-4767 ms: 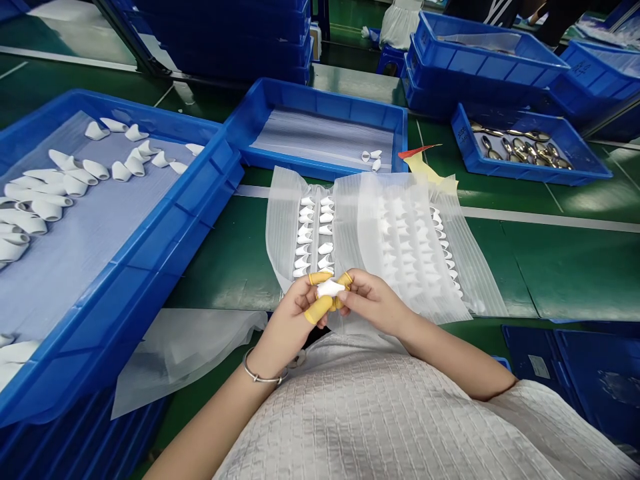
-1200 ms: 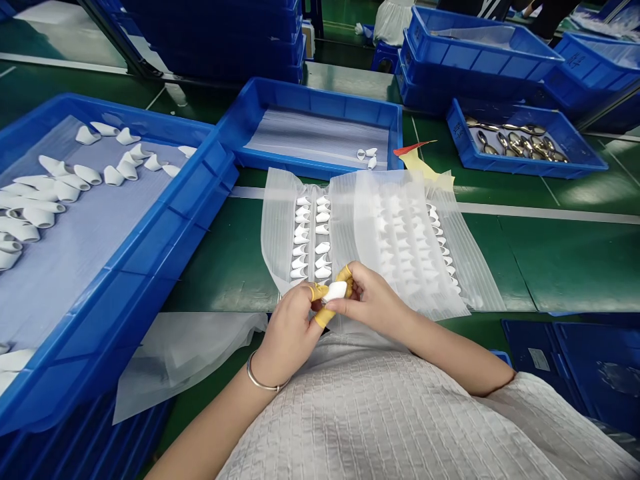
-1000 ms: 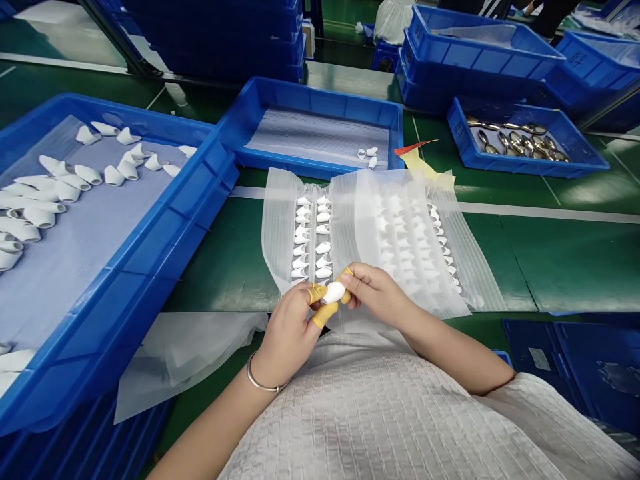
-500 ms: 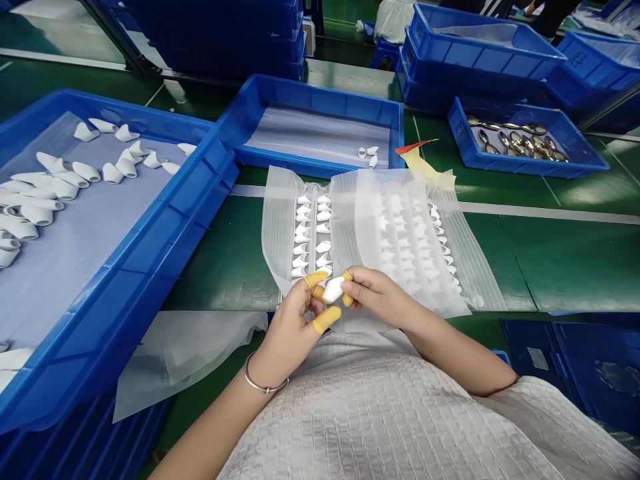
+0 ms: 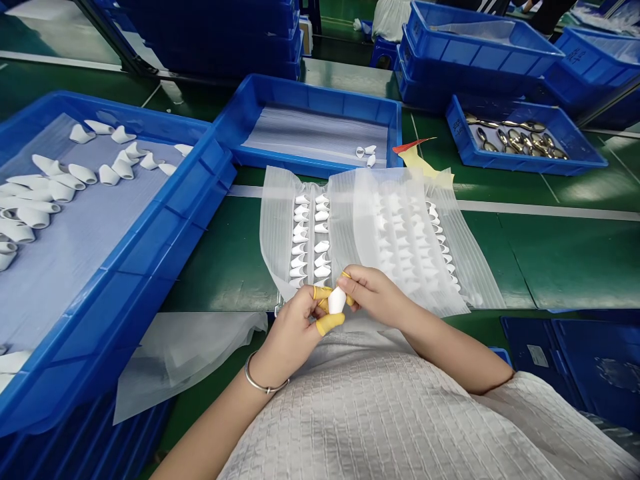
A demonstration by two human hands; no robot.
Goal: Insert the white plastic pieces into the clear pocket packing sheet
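Note:
A small white hollow piece [image 5: 337,301], smooth and tapered, is held close to my body at the table's front edge. My left hand [image 5: 296,325] grips it between thumb and fingers, which wear yellow finger cots. From the other side my right hand [image 5: 376,295], also with yellow cots, pinches its upper end. Just beyond my hands, a translucent packing sheet [image 5: 342,200] lies on the green table. Rows of similar white pieces [image 5: 321,247] rest on its left part, and more show faintly under a folded layer to the right.
On the left a large blue tray [image 5: 165,193] holds many white pieces [image 5: 50,187]. Behind the sheet, another blue tray [image 5: 320,90] has a few. Spoons [image 5: 535,143] fill a small blue tray [image 5: 530,167] at right. A loose translucent sheet [image 5: 195,353] hangs over the front edge.
The white piece has turned from lying slanted to nearly upright. My left thumb and fingers have closed in on it, and my right fingers have shifted to its top end.

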